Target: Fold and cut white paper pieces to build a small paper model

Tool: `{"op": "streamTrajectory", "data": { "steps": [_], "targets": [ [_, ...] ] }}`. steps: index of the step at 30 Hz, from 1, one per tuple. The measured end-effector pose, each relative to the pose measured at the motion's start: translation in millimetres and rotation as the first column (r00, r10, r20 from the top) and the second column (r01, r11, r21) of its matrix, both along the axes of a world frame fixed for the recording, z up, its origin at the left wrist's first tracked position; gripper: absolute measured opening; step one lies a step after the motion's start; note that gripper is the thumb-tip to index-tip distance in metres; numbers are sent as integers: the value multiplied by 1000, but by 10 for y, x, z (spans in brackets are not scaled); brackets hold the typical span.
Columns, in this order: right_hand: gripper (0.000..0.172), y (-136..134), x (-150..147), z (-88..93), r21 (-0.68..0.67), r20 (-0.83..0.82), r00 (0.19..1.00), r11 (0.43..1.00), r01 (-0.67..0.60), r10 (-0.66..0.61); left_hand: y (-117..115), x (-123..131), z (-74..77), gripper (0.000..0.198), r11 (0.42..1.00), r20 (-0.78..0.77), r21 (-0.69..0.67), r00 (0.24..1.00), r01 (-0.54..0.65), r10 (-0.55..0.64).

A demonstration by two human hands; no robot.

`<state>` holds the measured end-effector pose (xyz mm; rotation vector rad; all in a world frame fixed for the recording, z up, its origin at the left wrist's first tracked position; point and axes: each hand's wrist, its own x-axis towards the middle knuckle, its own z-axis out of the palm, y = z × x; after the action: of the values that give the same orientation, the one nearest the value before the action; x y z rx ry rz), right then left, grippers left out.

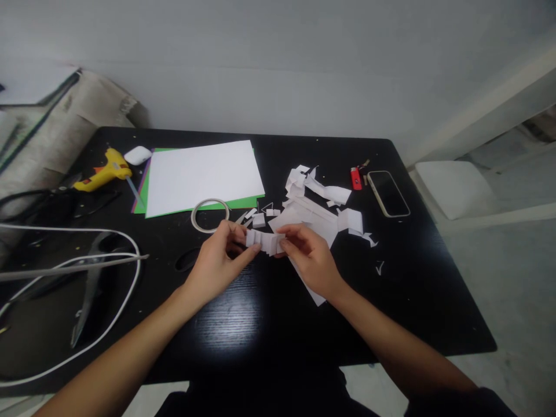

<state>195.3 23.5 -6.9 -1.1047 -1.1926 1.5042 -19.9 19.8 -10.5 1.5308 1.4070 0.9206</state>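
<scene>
Pleated paper strip [264,240] held over counter [260,330] middle | both ends pinched, left hand [215,263] and right hand [313,263] grips closed on it | even crease pressure advised.

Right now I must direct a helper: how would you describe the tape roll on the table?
On the black table, find the big white sheet on green paper. At its near edge, beyond the left hand, lies the tape roll. It alone is a thin white ring among flat paper scraps.
</scene>
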Motion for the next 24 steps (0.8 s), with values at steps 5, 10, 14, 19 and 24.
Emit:
{"op": "streamTrajectory", "data": {
  "steps": [5, 10, 14, 19, 24],
  "targets": [
    [20, 17, 11, -12, 4, 10, 1000, 1000, 0, 0, 3, -20, -21, 26, 999, 57, -36, 998, -5, 7],
    [22, 22, 11, 6, -37, -19, 1000, 999, 4, -4, 3, -12, 16, 29, 997, 135, -81, 991, 6, 5],
    [30, -1, -6, 30, -57, -17, 1000, 998, 5, -6, -3, 1, 20, 38, 994, 121, -111, 993, 20, -7],
    [44, -40, -46, 10, -38, 46, 999, 999, -7, 9, -36, 35, -15, 40, 996, 66, -88, 997, 35, -29],
    [39, -51, -62, -14, -13, 96, 995, 1000, -13, 15, -60, 67, -4, 32, 996, 76, -66, 996, 57, -52]
  ]
}}
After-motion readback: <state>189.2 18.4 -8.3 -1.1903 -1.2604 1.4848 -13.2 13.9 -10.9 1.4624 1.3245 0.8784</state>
